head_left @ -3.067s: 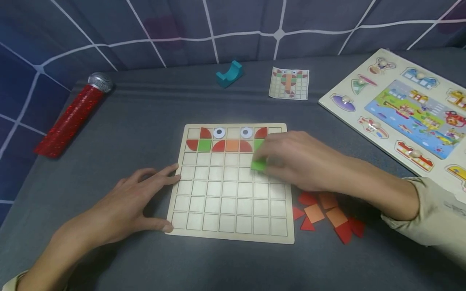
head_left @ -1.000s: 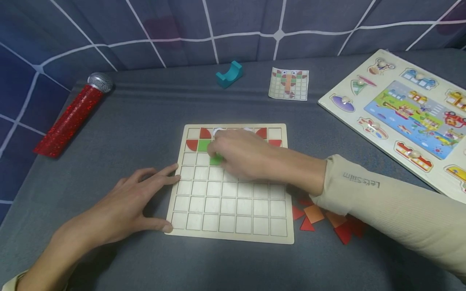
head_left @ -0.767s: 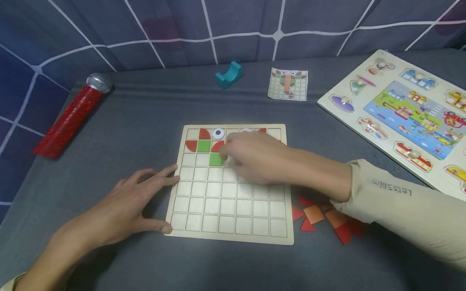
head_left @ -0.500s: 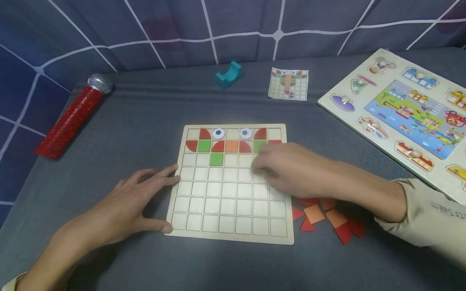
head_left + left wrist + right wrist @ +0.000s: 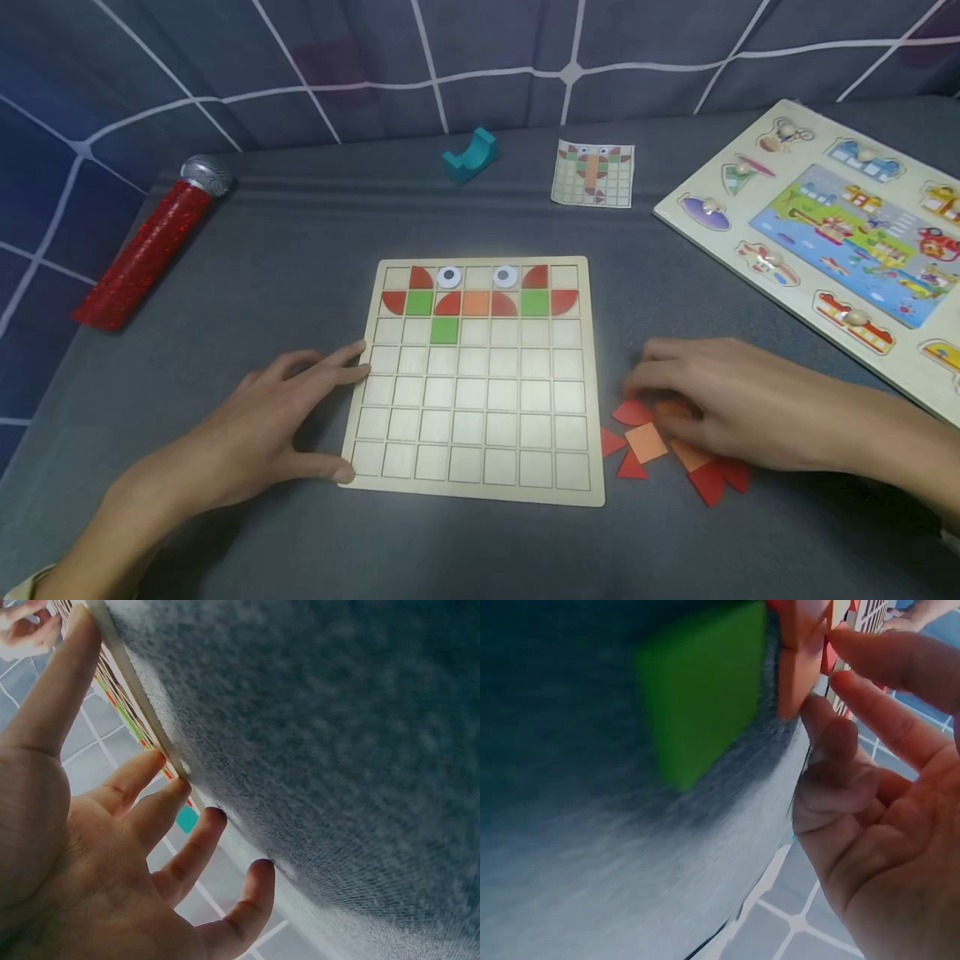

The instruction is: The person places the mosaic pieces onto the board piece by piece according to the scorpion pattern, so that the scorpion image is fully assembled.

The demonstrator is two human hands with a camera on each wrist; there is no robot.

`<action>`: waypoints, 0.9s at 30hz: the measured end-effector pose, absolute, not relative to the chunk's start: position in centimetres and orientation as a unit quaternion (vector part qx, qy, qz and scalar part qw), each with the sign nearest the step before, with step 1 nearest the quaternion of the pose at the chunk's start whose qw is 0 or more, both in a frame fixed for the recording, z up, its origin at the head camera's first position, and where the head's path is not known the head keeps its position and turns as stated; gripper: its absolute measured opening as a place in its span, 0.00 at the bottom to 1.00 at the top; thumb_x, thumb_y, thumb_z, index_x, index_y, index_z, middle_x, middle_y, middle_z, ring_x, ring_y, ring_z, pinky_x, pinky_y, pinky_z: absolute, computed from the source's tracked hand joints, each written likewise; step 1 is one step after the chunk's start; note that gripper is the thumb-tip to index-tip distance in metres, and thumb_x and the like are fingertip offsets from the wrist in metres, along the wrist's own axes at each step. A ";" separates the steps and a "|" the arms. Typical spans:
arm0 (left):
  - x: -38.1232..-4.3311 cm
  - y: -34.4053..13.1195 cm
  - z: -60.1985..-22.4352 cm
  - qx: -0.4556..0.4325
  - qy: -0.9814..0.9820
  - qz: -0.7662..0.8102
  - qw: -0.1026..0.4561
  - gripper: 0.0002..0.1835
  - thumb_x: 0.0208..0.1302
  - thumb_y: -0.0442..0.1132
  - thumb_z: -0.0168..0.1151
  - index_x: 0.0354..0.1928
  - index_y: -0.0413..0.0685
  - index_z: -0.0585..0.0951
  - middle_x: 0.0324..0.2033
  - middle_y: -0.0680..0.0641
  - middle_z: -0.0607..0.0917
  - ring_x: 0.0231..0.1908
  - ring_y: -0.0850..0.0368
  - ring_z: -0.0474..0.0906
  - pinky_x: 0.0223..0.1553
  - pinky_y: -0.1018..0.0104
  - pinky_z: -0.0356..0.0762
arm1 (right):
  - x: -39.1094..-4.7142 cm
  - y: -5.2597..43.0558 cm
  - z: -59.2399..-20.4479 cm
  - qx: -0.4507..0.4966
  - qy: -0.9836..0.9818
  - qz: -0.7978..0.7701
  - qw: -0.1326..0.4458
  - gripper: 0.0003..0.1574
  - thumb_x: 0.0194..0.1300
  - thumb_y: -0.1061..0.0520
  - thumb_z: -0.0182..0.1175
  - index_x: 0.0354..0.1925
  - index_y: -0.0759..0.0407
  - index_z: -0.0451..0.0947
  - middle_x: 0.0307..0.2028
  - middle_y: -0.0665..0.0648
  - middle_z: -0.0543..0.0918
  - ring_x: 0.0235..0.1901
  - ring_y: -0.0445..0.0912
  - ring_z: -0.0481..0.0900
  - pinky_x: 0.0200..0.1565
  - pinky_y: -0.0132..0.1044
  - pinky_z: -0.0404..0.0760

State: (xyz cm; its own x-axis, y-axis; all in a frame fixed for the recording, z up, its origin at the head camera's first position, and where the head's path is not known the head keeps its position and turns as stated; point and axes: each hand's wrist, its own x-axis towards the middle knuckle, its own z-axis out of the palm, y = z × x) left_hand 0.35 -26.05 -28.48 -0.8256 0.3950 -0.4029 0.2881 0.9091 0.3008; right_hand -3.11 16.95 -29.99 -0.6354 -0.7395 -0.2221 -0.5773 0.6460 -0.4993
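Note:
My left hand (image 5: pixel 277 417) lies beside a wooden grid board (image 5: pixel 471 418), its spread fingertips and thumb touching the left edge. Red quarter-circles, green squares, an orange square and two eye discs fill parts of the top two rows. A green square (image 5: pixel 444 330) sits in the third row, third column. Right of the board, my right hand (image 5: pixel 735 400) is over a loose pile of pieces, with thumb and fingers apart close to an orange square (image 5: pixel 690 450). In the right wrist view, another green square (image 5: pixel 705 697) lies under that hand, which hides it from the head view.
A pattern card (image 5: pixel 594 173) lies behind the board, with a teal curved block (image 5: pixel 471 157) to its left. A red glittery microphone (image 5: pixel 153 242) is at far left. A knobbed picture puzzle (image 5: pixel 825 229) occupies the right. Patterned curtain cloth hangs at the back.
My right hand carried a green square left across the board and let go of it in the third row. It then moved right to the pile. My left hand stayed put.

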 end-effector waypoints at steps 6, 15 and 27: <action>0.4 -26.1 -28.5 0.186 0.948 0.116 0.230 0.56 0.37 0.71 0.72 0.72 0.60 0.67 0.75 0.52 0.57 0.67 0.36 0.56 0.55 0.26 0.57 | -2.3 18.6 -30.5 -0.370 0.889 -0.185 0.196 0.25 0.58 0.61 0.69 0.47 0.32 0.78 0.35 0.33 0.70 0.30 0.31 0.69 0.31 0.29 0.70; 0.4 -26.2 -28.5 0.185 0.948 0.117 0.232 0.56 0.37 0.72 0.72 0.72 0.60 0.67 0.75 0.52 0.57 0.67 0.36 0.56 0.54 0.26 0.58 | -2.3 19.4 -31.0 -0.354 0.904 -0.164 0.174 0.26 0.55 0.55 0.74 0.48 0.32 0.77 0.40 0.33 0.72 0.34 0.31 0.71 0.35 0.33 0.77; 0.3 -25.9 -28.4 0.176 0.949 0.110 0.238 0.57 0.37 0.73 0.71 0.72 0.62 0.66 0.75 0.52 0.57 0.67 0.35 0.56 0.55 0.25 0.57 | -2.5 20.2 -31.5 -0.335 0.919 -0.114 0.174 0.26 0.53 0.48 0.75 0.51 0.39 0.80 0.39 0.38 0.72 0.32 0.33 0.69 0.32 0.34 0.75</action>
